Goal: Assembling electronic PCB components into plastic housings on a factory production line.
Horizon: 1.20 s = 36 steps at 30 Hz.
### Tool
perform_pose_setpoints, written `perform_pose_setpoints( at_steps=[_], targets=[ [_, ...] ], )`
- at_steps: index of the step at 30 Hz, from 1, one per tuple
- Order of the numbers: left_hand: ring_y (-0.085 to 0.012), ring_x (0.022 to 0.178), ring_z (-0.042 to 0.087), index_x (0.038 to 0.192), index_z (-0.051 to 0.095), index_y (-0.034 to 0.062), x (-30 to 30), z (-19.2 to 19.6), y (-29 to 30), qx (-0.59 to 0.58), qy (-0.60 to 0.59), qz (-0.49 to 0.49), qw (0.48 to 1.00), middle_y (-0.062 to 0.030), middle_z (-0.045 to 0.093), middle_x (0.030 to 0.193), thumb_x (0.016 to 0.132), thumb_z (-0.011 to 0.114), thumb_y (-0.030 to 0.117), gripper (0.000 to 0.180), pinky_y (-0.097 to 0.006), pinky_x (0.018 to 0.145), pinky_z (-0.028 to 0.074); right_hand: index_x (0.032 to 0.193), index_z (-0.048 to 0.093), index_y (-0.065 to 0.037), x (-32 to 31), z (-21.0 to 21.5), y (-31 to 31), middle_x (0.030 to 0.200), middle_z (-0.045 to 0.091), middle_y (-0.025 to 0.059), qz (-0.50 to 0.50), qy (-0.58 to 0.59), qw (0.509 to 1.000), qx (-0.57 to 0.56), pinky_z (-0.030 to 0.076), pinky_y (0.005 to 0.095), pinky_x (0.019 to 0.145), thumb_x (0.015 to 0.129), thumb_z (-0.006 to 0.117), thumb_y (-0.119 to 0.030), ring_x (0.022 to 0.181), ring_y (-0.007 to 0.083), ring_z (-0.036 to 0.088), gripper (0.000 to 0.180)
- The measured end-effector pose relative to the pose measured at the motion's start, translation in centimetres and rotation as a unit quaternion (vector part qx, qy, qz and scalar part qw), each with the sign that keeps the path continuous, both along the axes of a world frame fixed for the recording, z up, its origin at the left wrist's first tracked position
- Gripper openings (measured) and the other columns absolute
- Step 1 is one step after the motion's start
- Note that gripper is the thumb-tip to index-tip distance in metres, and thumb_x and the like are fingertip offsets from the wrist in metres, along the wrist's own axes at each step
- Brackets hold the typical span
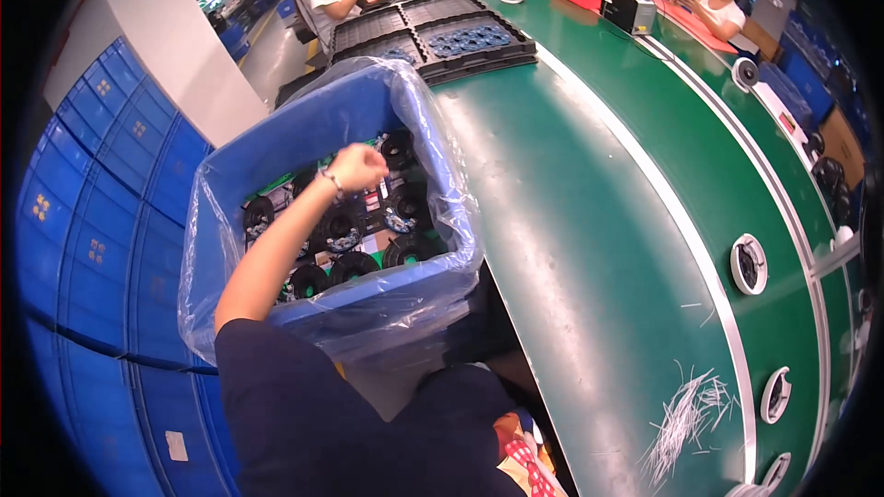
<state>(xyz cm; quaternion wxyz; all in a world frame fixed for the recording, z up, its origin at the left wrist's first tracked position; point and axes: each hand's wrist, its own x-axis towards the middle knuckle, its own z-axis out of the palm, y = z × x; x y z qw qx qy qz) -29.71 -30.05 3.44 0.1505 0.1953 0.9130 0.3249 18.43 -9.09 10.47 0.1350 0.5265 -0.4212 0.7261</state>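
Observation:
My left hand (357,168) reaches into a blue plastic bin (304,133) lined with clear film. Its fingers are curled together above the contents; what they hold, if anything, is too small to make out. Below and around it lie several black round parts (354,265) with small circuit boards and wires attached. A small white piece shows just under the fingertips. My right hand is out of the picture. Red checked cloth (523,460) shows beside my dark clothing at the lower edge.
A green workbench (552,248) runs along the right, with a heap of thin white strips (686,419). White round housings (749,264) stand on the green strip beyond. Black trays (451,7) hold blue parts. Blue crates (101,166) are stacked left. People sit farther off.

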Motion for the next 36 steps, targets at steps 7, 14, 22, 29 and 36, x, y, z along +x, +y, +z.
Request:
perform_pose_setpoints(
  at_steps=[7, 14, 22, 29, 36],
  targets=[
    [-0.0234, 0.068, 0.060, 0.083, 0.057, -0.0009, 2.9, -9.7, 0.4, -0.180, 0.154, 0.109, 0.965, -0.0160, 0.060, 0.073, 0.054, 0.067, 0.050, 0.059, -0.030, 0.065, 0.047, 0.076, 0.057, -0.008, -1.0, 0.1, -0.5, 0.093, 0.052, 0.0096, -0.018, -0.047, 0.998, 0.024, 0.041, 0.0407, 0.067, 0.082, 0.052, -0.026, 0.079, 0.0296, 0.056, 0.020],
    [-0.0126, 0.052, 0.052, 0.074, 0.056, 0.0033, 5.7, -10.8, -1.1, 0.110, -0.154, 0.183, 0.965, -0.0038, 0.056, 0.064, 0.071, 0.060, 0.033, 0.030, -0.026, 0.051, 0.042, 0.075, 0.057, -0.009, -2.1, 0.3, -0.3, 0.089, 0.054, 0.0073, -0.047, -0.052, 0.996, 0.053, 0.040, 0.0403, 0.071, 0.082, 0.050, -0.028, 0.081, 0.0276, 0.056, 0.021],
    [-0.0416, 0.082, 0.053, 0.098, 0.037, -0.0101, 5.9, -12.5, 0.0, -0.082, 0.077, 0.175, 0.978, -0.0311, 0.053, 0.085, 0.075, 0.050, 0.040, 0.057, -0.043, 0.072, 0.042, 0.074, 0.057, -0.010, -1.7, 0.3, 0.5, 0.087, 0.055, 0.0055, -0.082, -0.028, 0.993, 0.083, 0.039, 0.0405, 0.073, 0.080, 0.052, -0.032, 0.085, 0.0269, 0.054, 0.023],
    [-0.0220, 0.069, 0.057, 0.083, 0.053, -0.0074, -1.8, -2.6, -3.6, -0.101, -0.016, 0.018, 0.995, -0.0185, 0.057, 0.086, 0.074, 0.053, 0.033, 0.042, -0.033, 0.062, 0.045, 0.082, 0.056, -0.001, -1.5, 1.2, 0.8, 0.087, 0.055, 0.0174, -0.068, -0.040, 0.997, 0.023, 0.042, 0.0441, 0.069, 0.084, 0.043, -0.015, 0.074, 0.0306, 0.054, 0.019],
    [-0.0046, 0.056, 0.039, 0.081, 0.048, 0.0095, 2.8, 11.8, 6.5, 0.241, -0.022, -0.043, 0.969, 0.0045, 0.041, 0.065, 0.081, 0.049, 0.032, 0.023, -0.019, 0.052, 0.036, 0.076, 0.058, 0.002, -1.4, -5.0, 0.7, 0.075, 0.057, 0.0168, -0.168, -0.170, 0.956, -0.171, 0.043, 0.0374, 0.062, 0.059, 0.074, -0.028, 0.063, 0.0269, 0.054, 0.038]
  ],
)
